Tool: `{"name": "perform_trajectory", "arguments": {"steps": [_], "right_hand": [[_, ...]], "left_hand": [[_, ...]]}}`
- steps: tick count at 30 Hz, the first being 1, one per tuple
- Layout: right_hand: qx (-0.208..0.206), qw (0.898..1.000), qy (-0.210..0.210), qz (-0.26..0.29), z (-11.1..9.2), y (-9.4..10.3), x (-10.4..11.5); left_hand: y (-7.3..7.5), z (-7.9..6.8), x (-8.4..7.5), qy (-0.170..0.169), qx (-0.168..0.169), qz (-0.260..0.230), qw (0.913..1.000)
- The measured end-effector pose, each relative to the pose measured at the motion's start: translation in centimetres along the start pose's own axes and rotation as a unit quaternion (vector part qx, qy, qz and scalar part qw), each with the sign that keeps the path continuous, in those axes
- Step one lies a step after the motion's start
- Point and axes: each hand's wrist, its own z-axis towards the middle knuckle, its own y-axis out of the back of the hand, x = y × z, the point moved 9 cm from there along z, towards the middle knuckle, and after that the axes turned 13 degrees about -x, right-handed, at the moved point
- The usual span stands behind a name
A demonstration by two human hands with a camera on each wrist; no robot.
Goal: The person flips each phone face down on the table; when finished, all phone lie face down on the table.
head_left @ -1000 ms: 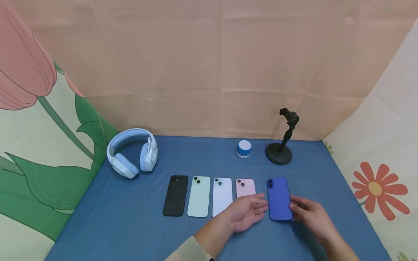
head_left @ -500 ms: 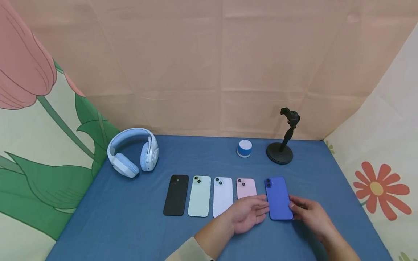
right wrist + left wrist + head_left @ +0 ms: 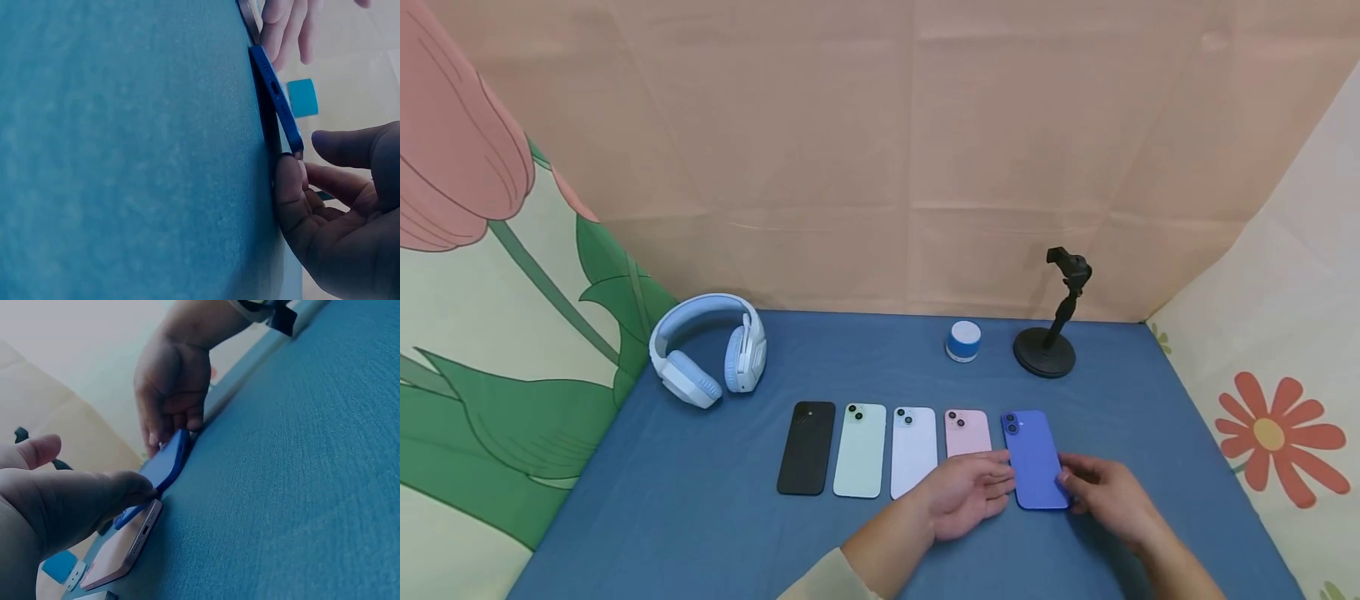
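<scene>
A blue smartphone lies back up at the right end of a row, its right edge lifted off the cloth in the right wrist view. Curled fingertips of my right hand hold that raised edge from below; the thumb is just off it. My left hand, fingers straight, touches the blue phone's left edge. It partly covers the pink smartphone. Further left lie a white smartphone, a pale green smartphone and a black smartphone, all backs up.
Light blue headphones stand at the back left of the blue-covered table. A small blue-and-white round container and a black stand are at the back right. Cloth walls enclose three sides.
The blue smartphone's top end has swung left, towards the pink one, and its right edge has come lower. My right hand has shifted slightly left; the left hand has stayed nearly still.
</scene>
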Motion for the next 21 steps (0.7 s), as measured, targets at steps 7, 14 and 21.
{"name": "perform_trajectory", "arguments": {"steps": [7,14,21], "right_hand": [[0.001,1.000,0.004,-0.014,-0.14,-0.23,0.39],[-0.012,1.000,0.004,-0.019,-0.42,-0.46,0.51],[-0.018,1.000,0.006,-0.014,-0.72,-0.54,0.68]], "left_hand": [[0.15,-0.40,-0.17,-0.003,-0.002,0.002,1.0000],[0.34,-0.55,-0.18,-0.007,-0.007,0.002,1.0000],[0.38,-0.65,-0.28,-0.008,-0.008,0.006,0.9999]]}}
